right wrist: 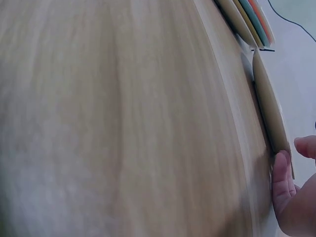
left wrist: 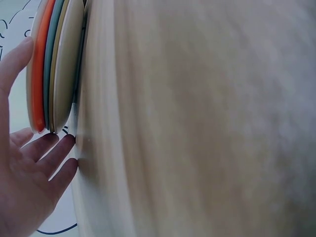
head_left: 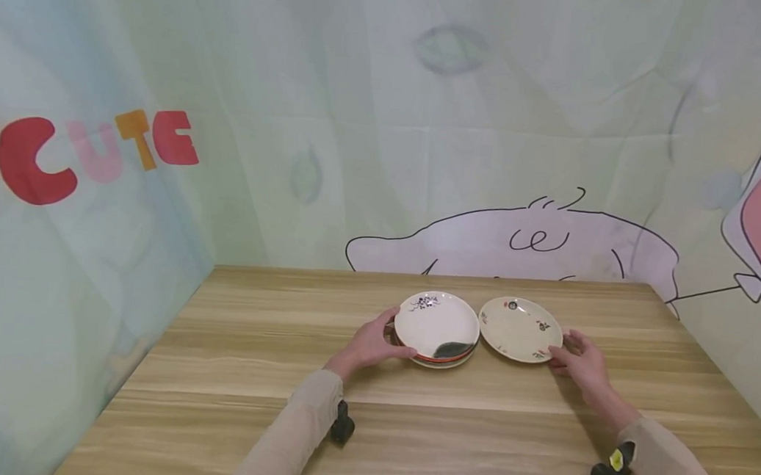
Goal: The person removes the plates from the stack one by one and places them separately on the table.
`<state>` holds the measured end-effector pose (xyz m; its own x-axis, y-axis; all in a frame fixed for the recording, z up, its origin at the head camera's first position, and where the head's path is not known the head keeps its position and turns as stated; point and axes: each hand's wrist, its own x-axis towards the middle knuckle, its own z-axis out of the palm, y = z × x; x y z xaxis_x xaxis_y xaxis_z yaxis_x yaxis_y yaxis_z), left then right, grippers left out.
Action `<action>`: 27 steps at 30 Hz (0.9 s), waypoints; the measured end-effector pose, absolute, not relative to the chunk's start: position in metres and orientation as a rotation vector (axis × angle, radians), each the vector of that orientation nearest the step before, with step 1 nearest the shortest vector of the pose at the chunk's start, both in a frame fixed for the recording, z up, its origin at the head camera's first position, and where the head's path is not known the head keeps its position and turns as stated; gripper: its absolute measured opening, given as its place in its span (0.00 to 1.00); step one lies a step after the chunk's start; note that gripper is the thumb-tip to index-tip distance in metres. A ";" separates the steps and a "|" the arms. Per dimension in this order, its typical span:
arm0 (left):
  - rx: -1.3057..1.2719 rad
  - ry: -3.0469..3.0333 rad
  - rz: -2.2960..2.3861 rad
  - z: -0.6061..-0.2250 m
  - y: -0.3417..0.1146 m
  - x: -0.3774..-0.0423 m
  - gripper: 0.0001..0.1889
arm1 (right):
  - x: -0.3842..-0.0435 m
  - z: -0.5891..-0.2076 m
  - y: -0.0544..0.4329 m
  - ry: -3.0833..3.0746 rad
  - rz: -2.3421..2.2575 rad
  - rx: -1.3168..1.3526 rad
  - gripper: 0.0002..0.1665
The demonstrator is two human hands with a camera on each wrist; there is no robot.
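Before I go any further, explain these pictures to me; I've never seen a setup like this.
No machine here: a person works bare-handed. The wide picture is taken from the head, looking forward and down; the other two come from the left and right wrists, so the table looks tipped sideways. On it sit a stack of plates and, to its right, a single plate with printed motifs. The left hand rests against the stack's edge; the right hand appears to pinch the single plate's rim.
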<state>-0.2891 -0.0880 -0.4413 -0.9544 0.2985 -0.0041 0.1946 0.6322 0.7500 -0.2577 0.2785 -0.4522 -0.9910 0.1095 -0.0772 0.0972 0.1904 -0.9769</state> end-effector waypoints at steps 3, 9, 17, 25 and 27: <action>0.398 2.709 1.237 -0.440 -0.087 -0.289 0.51 | -0.258 -0.450 0.280 -2.453 1.918 -0.218 0.43; 0.402 2.704 1.253 -0.439 -0.087 -0.288 0.50 | -0.258 -0.444 0.281 -2.465 1.832 -0.206 0.42; 0.398 2.716 1.229 -0.438 -0.086 -0.288 0.51 | -0.262 -0.438 0.278 -2.454 1.741 -0.133 0.41; 0.396 2.706 1.244 -0.439 -0.087 -0.288 0.51 | -0.268 -0.428 0.266 -2.482 1.723 -0.103 0.40; 0.392 2.702 1.245 -0.439 -0.087 -0.288 0.51 | -0.270 -0.427 0.263 -2.480 1.724 -0.093 0.40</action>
<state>-0.2883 -0.0875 -0.4394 -0.9561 0.2924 -0.0184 0.1760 0.6236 0.7616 -0.2697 0.2627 -0.4268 -0.9909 0.1185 0.0634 -0.0182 0.3493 -0.9368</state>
